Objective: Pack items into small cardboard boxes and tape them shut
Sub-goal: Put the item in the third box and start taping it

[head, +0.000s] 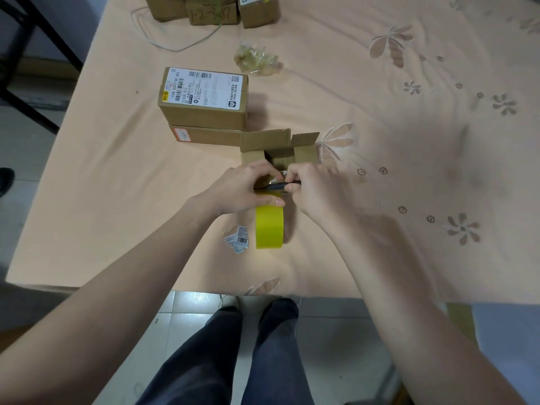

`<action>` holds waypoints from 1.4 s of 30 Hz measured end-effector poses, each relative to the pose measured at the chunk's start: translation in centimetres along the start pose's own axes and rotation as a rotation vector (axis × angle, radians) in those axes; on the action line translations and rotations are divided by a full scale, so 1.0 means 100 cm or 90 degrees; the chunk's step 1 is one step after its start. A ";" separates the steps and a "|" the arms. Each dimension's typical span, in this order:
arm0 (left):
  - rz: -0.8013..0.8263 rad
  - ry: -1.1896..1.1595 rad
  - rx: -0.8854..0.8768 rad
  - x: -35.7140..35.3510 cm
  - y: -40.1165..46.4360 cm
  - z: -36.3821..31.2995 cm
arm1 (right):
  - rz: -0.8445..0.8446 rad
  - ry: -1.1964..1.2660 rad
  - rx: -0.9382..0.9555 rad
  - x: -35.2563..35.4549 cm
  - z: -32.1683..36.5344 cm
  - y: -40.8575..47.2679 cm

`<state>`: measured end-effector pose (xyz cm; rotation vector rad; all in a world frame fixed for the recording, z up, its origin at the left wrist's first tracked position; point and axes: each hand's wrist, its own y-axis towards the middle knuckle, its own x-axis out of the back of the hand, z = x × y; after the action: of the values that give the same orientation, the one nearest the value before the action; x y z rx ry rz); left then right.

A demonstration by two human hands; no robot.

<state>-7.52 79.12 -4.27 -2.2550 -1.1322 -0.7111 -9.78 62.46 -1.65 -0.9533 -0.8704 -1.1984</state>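
Head view: your left hand (244,187) grips the yellow tape roll (269,226) at frame centre; your right hand (314,188) pinches a black tool (277,186) above it, beside one open cardboard box (279,150). The upper-left labelled box (204,97) reads "D287"; another box (212,13) reads "1-2-3487".

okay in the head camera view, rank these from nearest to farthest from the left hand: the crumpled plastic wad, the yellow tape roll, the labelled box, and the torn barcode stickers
1. Yellow tape roll, held under the left hand.
2. Torn barcode stickers, on the cloth just below the hand.
3. Labelled box, beyond the hand, upper left.
4. Crumpled plastic wad, farthest up the table.
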 end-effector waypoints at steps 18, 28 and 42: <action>0.006 0.049 -0.022 0.012 0.005 0.003 | 0.022 -0.042 -0.137 0.028 -0.056 -0.010; -0.020 0.024 -0.011 0.004 0.003 -0.004 | 0.058 0.504 -0.309 -0.016 -0.021 -0.036; -0.240 -0.081 0.049 -0.012 0.001 -0.003 | 0.018 0.748 -0.468 -0.039 0.011 -0.050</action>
<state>-8.10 78.22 -4.88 -2.0674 -1.6448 -0.6571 -15.38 64.36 -4.23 -0.6074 0.5526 -1.7681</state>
